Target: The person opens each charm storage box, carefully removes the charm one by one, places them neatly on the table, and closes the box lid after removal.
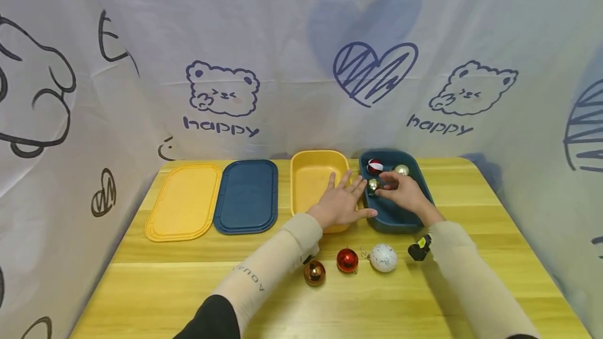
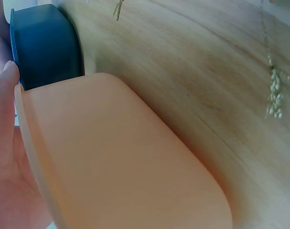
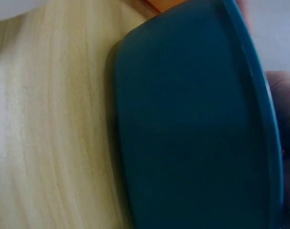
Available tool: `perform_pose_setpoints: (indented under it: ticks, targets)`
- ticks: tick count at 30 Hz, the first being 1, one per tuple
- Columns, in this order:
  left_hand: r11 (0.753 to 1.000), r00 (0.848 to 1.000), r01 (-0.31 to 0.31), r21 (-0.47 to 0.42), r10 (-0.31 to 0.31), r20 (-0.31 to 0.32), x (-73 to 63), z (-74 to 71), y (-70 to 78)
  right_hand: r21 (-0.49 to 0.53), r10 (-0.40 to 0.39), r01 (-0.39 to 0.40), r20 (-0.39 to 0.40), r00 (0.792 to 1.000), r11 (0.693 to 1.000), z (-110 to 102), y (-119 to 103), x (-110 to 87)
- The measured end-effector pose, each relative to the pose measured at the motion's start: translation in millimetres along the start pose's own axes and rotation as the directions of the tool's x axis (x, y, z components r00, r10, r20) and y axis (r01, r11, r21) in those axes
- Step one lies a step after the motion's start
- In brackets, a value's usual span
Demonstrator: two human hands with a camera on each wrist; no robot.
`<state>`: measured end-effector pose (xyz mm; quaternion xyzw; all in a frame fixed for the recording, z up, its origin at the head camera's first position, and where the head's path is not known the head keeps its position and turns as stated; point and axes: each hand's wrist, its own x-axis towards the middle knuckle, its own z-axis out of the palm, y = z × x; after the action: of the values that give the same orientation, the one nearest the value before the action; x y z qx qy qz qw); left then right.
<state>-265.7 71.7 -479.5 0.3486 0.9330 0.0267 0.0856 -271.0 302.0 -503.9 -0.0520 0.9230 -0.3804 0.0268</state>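
Note:
My right hand (image 1: 404, 192) reaches into the blue bin (image 1: 398, 222), thumb and a finger at the sides of a small shiny gold Christmas ball (image 1: 373, 185). In that bin also lie a dark red and white ball (image 1: 375, 166) and a pale gold ball (image 1: 401, 170). My left hand (image 1: 340, 204) is spread flat over the yellow bin (image 1: 308, 192), its fingertips and thumb reaching the blue bin's near left rim. In the right wrist view the blue bin's wall (image 3: 192, 119) hides most of the right hand.
On the wooden table in front of the bins lie a copper ball (image 1: 314, 273), a red ball (image 1: 347, 260) and a white speckled ball (image 1: 383, 258). A yellow lid (image 1: 183, 203) and a blue lid (image 1: 247, 196) lie to the left. A printed cloth (image 1: 292, 67) hangs behind.

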Motion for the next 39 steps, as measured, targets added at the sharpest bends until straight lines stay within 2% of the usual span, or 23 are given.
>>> perform_pose_setpoints:
  ticks: [9, 22, 39]
  targets:
    - [1.0, 1.0, -0.002, -0.023, 0.002, 0.015, -0.2, 0.4, -1.8, 0.001, -0.031, 0.031, -0.004, 0.999, 1.0, 4.4, 0.1, 3.9]
    - [0.999, 1.0, -0.014, -0.029, 0.014, 0.017, -0.2, 1.8, -0.2, -0.009, 0.0, 0.0, -0.025, 1.0, 1.0, 11.8, 5.1, 6.6]
    - [1.0, 1.0, -0.018, -0.015, 0.018, 0.0, 2.6, 3.0, -1.5, -0.003, 0.019, -0.019, -0.051, 0.999, 1.0, 3.8, 0.9, 2.7]
